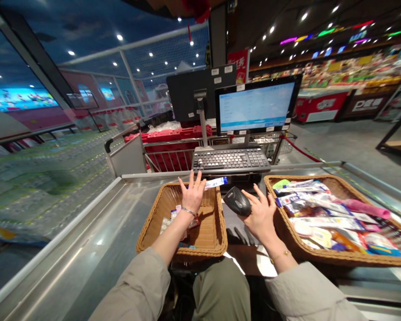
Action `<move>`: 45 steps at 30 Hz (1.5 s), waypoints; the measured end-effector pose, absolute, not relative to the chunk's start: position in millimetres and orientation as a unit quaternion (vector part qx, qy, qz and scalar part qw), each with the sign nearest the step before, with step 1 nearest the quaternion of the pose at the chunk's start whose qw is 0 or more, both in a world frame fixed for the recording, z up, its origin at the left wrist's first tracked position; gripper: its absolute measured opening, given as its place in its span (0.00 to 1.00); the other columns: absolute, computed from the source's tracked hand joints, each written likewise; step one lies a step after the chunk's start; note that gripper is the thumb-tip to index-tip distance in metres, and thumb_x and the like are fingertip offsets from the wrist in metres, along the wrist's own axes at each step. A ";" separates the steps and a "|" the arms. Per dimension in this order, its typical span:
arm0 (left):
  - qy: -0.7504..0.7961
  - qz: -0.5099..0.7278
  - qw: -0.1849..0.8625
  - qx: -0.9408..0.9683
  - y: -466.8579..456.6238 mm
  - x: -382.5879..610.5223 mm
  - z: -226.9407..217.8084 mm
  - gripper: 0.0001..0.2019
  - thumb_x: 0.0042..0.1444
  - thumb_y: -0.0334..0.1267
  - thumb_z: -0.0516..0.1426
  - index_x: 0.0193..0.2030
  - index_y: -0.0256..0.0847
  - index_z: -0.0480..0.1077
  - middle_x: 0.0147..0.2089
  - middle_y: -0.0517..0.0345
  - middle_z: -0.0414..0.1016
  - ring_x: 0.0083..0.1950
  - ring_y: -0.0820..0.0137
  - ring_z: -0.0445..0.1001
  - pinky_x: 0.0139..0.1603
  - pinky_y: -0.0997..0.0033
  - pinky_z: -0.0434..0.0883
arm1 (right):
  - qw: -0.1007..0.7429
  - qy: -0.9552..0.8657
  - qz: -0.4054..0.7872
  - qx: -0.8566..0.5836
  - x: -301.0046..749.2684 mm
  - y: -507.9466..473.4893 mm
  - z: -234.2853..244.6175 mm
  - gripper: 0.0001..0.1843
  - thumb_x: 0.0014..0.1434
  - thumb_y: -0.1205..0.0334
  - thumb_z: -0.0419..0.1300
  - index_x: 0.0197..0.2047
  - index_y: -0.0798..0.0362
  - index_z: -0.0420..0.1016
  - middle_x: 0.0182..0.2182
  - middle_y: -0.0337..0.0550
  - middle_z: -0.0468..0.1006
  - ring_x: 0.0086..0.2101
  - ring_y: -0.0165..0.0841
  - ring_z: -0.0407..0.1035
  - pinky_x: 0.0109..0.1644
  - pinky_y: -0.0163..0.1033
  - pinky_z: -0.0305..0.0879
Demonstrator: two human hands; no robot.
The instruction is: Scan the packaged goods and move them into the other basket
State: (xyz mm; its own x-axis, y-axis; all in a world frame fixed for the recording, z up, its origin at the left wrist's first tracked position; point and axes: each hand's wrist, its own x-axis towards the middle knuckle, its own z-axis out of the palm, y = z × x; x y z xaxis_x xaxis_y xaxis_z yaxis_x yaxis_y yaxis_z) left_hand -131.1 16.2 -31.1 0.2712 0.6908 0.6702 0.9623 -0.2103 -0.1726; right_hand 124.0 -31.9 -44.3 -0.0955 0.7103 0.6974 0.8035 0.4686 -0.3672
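My right hand (260,211) grips a black handheld barcode scanner (237,201), with its nose pointing up and to the left. My left hand (192,194) is raised over a wicker basket (205,234) and seems to pinch a slim blue-and-white packet (215,182) by one end. That basket holds a few small wrapped items (178,219), partly hidden by my left forearm. To the right of the scanner, a larger wicker basket (337,261) is heaped with several flat packaged goods (324,218) and a pink item (366,208).
A stainless steel checkout counter (87,236) carries both baskets. Behind them stand a black keyboard (230,160) and a lit monitor (255,104) with a second screen (200,91) back to back. Beyond are a metal shopping cart (173,154) with red crates, and store shelves.
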 end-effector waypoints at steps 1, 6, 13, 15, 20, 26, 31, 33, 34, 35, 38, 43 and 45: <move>-0.558 -0.233 0.288 -0.743 16.1 -130.6 -30.5 0.16 0.71 0.38 0.51 0.61 0.46 0.72 0.73 0.47 0.56 0.77 0.50 0.40 0.68 0.20 0.32 | 0.434 -0.739 -0.054 -0.512 124.2 -32.3 -44.0 0.15 0.53 0.63 0.60 0.45 0.50 0.79 0.54 0.46 0.80 0.66 0.49 0.58 0.69 0.63 0.40; -0.559 -0.232 0.276 -0.747 16.3 -128.2 -28.3 0.17 0.70 0.41 0.53 0.62 0.46 0.71 0.73 0.45 0.55 0.77 0.50 0.40 0.68 0.19 0.34 | 0.433 -0.743 -0.056 -0.507 125.7 -33.4 -42.8 0.14 0.55 0.61 0.61 0.45 0.49 0.79 0.53 0.45 0.81 0.66 0.49 0.58 0.69 0.63 0.40; -0.557 -0.227 0.277 -0.749 17.3 -124.0 -25.6 0.17 0.70 0.41 0.52 0.62 0.46 0.71 0.73 0.46 0.55 0.77 0.50 0.41 0.68 0.20 0.33 | 0.434 -0.732 -0.051 -0.523 128.2 -34.9 -40.3 0.15 0.54 0.61 0.60 0.45 0.50 0.79 0.54 0.46 0.80 0.66 0.49 0.57 0.69 0.63 0.39; -0.556 -0.230 0.279 -0.749 17.8 -122.0 -24.1 0.17 0.70 0.41 0.51 0.62 0.46 0.71 0.73 0.46 0.55 0.77 0.50 0.41 0.68 0.20 0.33 | 0.437 -0.726 -0.054 -0.527 129.5 -35.8 -38.4 0.14 0.55 0.60 0.60 0.45 0.50 0.79 0.54 0.47 0.80 0.66 0.50 0.57 0.69 0.64 0.40; -0.549 -0.236 0.281 -0.751 19.2 -114.5 -18.4 0.17 0.71 0.39 0.51 0.62 0.46 0.71 0.73 0.47 0.55 0.77 0.51 0.40 0.69 0.21 0.32 | 0.441 -0.712 -0.069 -0.542 134.6 -40.5 -32.1 0.12 0.56 0.59 0.59 0.42 0.49 0.79 0.55 0.46 0.80 0.66 0.51 0.58 0.68 0.64 0.41; -0.533 -0.242 0.277 -0.762 23.5 -99.6 -11.5 0.18 0.71 0.37 0.48 0.63 0.45 0.70 0.74 0.47 0.54 0.77 0.53 0.40 0.70 0.23 0.32 | 0.451 -0.676 -0.074 -0.578 146.4 -47.3 -24.0 0.13 0.54 0.59 0.59 0.43 0.48 0.79 0.55 0.45 0.80 0.65 0.51 0.58 0.68 0.66 0.42; -0.523 -0.253 0.263 -0.770 29.5 -82.8 -6.4 0.18 0.71 0.38 0.49 0.63 0.46 0.70 0.74 0.47 0.53 0.78 0.53 0.40 0.70 0.22 0.33 | 0.458 -0.647 -0.082 -0.603 161.8 -51.7 -17.2 0.16 0.55 0.59 0.59 0.46 0.47 0.79 0.55 0.47 0.79 0.65 0.51 0.58 0.67 0.67 0.43; -0.517 -0.252 0.262 -0.775 31.4 -75.0 -4.2 0.17 0.71 0.39 0.50 0.63 0.46 0.70 0.74 0.47 0.54 0.78 0.53 0.40 0.70 0.22 0.33 | 0.468 -0.633 -0.088 -0.611 168.4 -52.9 -15.6 0.15 0.55 0.58 0.59 0.45 0.48 0.79 0.54 0.48 0.80 0.65 0.51 0.59 0.67 0.66 0.43; -0.514 -0.251 0.262 -0.778 32.4 -70.8 -2.9 0.17 0.71 0.40 0.50 0.63 0.46 0.70 0.74 0.47 0.54 0.78 0.52 0.40 0.70 0.22 0.32 | 0.473 -0.626 -0.089 -0.614 171.6 -53.6 -14.9 0.15 0.55 0.58 0.59 0.45 0.48 0.79 0.54 0.48 0.80 0.65 0.51 0.59 0.67 0.66 0.43; -0.511 -0.250 0.263 -0.779 33.3 -66.6 -1.6 0.17 0.71 0.41 0.50 0.62 0.46 0.70 0.74 0.47 0.54 0.78 0.52 0.41 0.70 0.22 0.32 | 0.478 -0.619 -0.089 -0.617 174.8 -54.3 -14.1 0.16 0.56 0.57 0.58 0.46 0.49 0.78 0.53 0.48 0.80 0.65 0.51 0.59 0.67 0.66 0.44; -0.504 -0.254 0.267 -0.781 35.8 -53.6 2.8 0.17 0.71 0.43 0.50 0.62 0.45 0.71 0.74 0.47 0.55 0.78 0.52 0.42 0.70 0.22 0.32 | 0.486 -0.607 -0.088 -0.623 184.0 -57.3 -10.8 0.19 0.57 0.54 0.58 0.50 0.49 0.77 0.52 0.50 0.81 0.64 0.51 0.59 0.67 0.65 0.44; -0.487 -0.262 0.264 -0.791 38.5 -30.1 11.1 0.17 0.71 0.43 0.50 0.61 0.45 0.71 0.74 0.47 0.55 0.78 0.52 0.43 0.70 0.23 0.30 | 0.496 -0.582 -0.101 -0.636 201.7 -62.6 -4.3 0.21 0.56 0.51 0.59 0.50 0.50 0.77 0.49 0.53 0.81 0.63 0.53 0.61 0.67 0.66 0.46; -0.480 -0.263 0.260 -0.795 39.6 -18.9 14.8 0.17 0.71 0.43 0.50 0.60 0.45 0.71 0.74 0.48 0.55 0.78 0.52 0.43 0.70 0.23 0.30 | 0.499 -0.570 -0.109 -0.643 209.9 -63.9 -2.9 0.20 0.56 0.50 0.59 0.49 0.50 0.77 0.48 0.54 0.81 0.62 0.53 0.61 0.66 0.65 0.48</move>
State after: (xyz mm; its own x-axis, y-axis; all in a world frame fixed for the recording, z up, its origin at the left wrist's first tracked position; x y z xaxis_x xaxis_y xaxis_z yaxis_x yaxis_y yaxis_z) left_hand -18.9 39.6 14.8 0.4010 0.6269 0.6679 0.9006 -0.4035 -0.1619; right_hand 209.9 -63.9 -2.9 0.3260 0.6246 0.7097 0.8423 0.1489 -0.5180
